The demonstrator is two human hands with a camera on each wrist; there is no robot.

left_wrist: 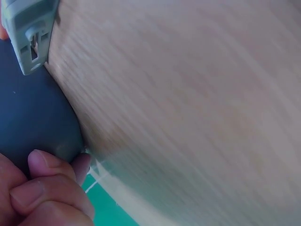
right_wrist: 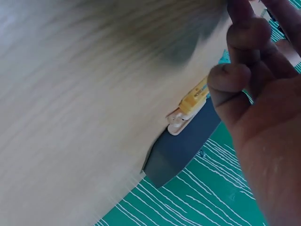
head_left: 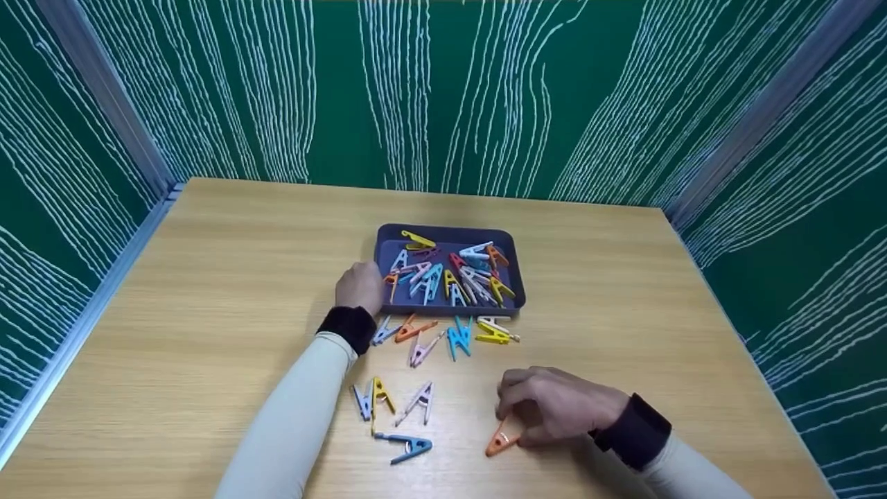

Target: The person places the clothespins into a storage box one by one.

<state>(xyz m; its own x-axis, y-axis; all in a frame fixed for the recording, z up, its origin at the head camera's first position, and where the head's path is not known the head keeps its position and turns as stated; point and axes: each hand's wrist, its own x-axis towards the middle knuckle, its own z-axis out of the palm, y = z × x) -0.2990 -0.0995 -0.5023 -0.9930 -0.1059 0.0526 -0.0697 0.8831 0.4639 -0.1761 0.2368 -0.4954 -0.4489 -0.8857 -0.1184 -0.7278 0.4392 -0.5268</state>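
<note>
My left hand (head_left: pixel 360 285) is at the left side of a dark tray (head_left: pixel 450 310). In the left wrist view, its curled fingers (left_wrist: pixel 54 188) grip the tray's edge near a corner. Several coloured clothespins (head_left: pixel 431 281) lie jumbled inside the tray. At the front right, my right hand (head_left: pixel 554 402) pinches an orange clothespin (head_left: pixel 500 442) by its two legs, the spring end pointing toward the near edge. The right wrist view shows the bent fingers (right_wrist: pixel 230 77) of that hand, while the orange clothespin cannot be made out there.
Just in front of the tray lie several clothespins, among them a cyan one (head_left: pixel 459 338) and a yellow one (head_left: pixel 492 334). Nearer, a blue clothespin (head_left: pixel 409 448), a yellow one (head_left: pixel 380 395) and a pale pink one (head_left: pixel 420 402) lie on the wooden table (head_left: pixel 229 277). Green walls (head_left: pixel 339 90) enclose it.
</note>
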